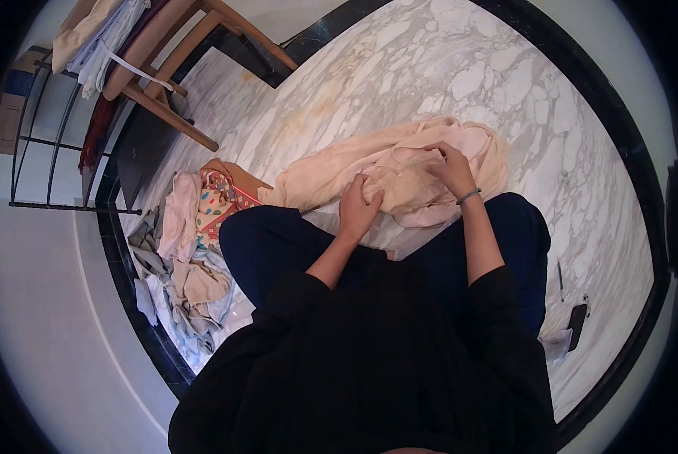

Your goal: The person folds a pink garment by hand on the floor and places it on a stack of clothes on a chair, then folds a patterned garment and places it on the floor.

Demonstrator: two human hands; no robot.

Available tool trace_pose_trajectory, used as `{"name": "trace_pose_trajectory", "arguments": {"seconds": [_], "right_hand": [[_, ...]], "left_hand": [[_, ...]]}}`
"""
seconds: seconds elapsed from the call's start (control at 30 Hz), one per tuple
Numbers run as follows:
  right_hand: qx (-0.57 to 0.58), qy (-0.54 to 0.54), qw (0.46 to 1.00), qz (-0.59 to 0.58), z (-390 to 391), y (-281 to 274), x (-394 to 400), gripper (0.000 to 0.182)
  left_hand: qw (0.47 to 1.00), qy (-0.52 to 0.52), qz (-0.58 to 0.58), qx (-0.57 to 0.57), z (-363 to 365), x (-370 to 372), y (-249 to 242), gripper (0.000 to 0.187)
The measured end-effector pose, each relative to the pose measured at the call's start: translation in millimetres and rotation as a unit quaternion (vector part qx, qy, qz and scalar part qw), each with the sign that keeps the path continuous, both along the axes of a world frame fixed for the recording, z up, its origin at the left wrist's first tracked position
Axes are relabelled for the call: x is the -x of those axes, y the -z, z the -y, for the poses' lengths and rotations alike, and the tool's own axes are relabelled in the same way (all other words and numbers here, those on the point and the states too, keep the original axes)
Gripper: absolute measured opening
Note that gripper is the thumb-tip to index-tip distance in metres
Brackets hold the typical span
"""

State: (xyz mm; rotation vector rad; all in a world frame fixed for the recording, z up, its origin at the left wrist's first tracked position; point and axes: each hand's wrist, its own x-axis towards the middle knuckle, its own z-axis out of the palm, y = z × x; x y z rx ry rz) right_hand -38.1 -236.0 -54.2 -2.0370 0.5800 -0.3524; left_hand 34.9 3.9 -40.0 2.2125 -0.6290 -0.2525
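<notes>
A large pale peach cloth lies bunched on the marble floor in front of my crossed legs, and part of it rests over my lap. My left hand grips a fold of it at the left, thumb and fingers closed on the fabric. On the right, my right hand pinches a raised edge of the same cloth between thumb and fingertips. A dark band circles my right wrist. Whether a needle or thread is between my right fingers is too small to make out.
Crumpled clothes and a patterned cloth bag lie at my left. Beyond them stand a wooden chair and a black metal rack with clothes. A black phone, a pen-like stick and a clear packet lie at right.
</notes>
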Motion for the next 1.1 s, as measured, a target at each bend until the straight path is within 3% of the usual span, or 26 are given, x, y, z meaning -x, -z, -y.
{"name": "trace_pose_trajectory", "arguments": {"seconds": [0.07, 0.17, 0.27, 0.33, 0.4, 0.47, 0.53, 0.6, 0.67, 0.73, 0.83, 0.9, 0.97, 1.03, 1.07, 1.1], "right_hand": [[0.103, -0.007, 0.994, -0.040, -5, 7, 2, 0.030], [0.034, -0.060, 0.981, -0.182, -2, -5, -1, 0.031], [-0.009, 0.041, 0.999, 0.033, -2, -31, 2, 0.024], [0.003, 0.073, 0.965, 0.251, 5, -59, 10, 0.024], [0.075, 0.108, 0.941, 0.312, 6, -118, 35, 0.030], [0.143, 0.171, 0.904, 0.365, 3, -158, 65, 0.029], [0.284, 0.243, 0.852, 0.367, 6, -186, 104, 0.023], [0.272, 0.344, 0.784, 0.438, 12, -200, 152, 0.033], [0.291, 0.370, 0.758, 0.451, 23, -210, 198, 0.031], [0.298, 0.352, 0.767, 0.446, 30, -224, 243, 0.030], [0.283, 0.253, 0.833, 0.402, 45, -256, 291, 0.027], [0.262, 0.183, 0.881, 0.349, 65, -281, 303, 0.026], [0.240, 0.150, 0.919, 0.274, 99, -298, 289, 0.024], [0.230, 0.172, 0.946, 0.152, 165, -295, 246, 0.023], [0.244, 0.184, 0.951, 0.052, 226, -282, 221, 0.032], [0.384, 0.224, 0.896, 0.002, 231, -300, 185, 0.030]], "left_hand": [[0.999, 0.017, -0.036, 0.031, -2, -2, 1, 0.042], [0.994, 0.069, -0.042, 0.072, -2, -1, 2, 0.040], [0.987, 0.146, 0.008, 0.066, 2, 5, -3, 0.042], [0.984, 0.173, 0.033, 0.022, 2, 9, -2, 0.043], [0.983, 0.175, 0.039, -0.048, 1, 9, 7, 0.040], [0.980, 0.194, 0.042, -0.005, 5, 7, -2, 0.036], [0.974, 0.212, 0.074, 0.023, 8, 8, -22, 0.032], [0.965, 0.225, 0.133, 0.038, 7, 13, -45, 0.027], [0.959, 0.211, 0.183, 0.051, 1, 10, -51, 0.027], [0.956, 0.175, 0.231, 0.049, -8, 4, -68, 0.029], [0.944, 0.057, 0.325, 0.020, -28, -25, -85, 0.027], [0.960, 0.019, 0.274, -0.060, -36, -54, -99, 0.025], [0.947, 0.041, 0.186, -0.259, -45, -108, -80, 0.028], [0.937, 0.076, 0.132, -0.315, -63, -195, -49, 0.034], [0.903, 0.022, 0.203, -0.378, -61, -227, -72, 0.038], [0.890, -0.013, 0.224, -0.397, -48, -256, -124, 0.042]]}}
